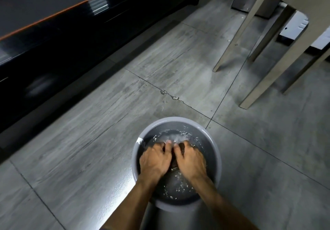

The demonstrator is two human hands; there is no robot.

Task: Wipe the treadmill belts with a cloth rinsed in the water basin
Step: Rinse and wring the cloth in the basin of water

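Note:
A round grey water basin [213, 145] stands on the floor at the lower middle, with water splashing inside it. Both my hands are down in the basin, side by side. My left hand [155, 160] and my right hand [191, 161] are closed on a dark cloth [174, 164] that shows only as a thin dark strip between them; most of it is hidden under my palms and the water. The black treadmill [53, 38], with an orange line along its deck edge, runs across the upper left.
Grey tiled floor [110, 115] lies between the treadmill and the basin, with a few water drops [169, 95] on a tile joint. Beige chair legs [230, 38] stand at the upper right, near a white box [294, 26] on the floor.

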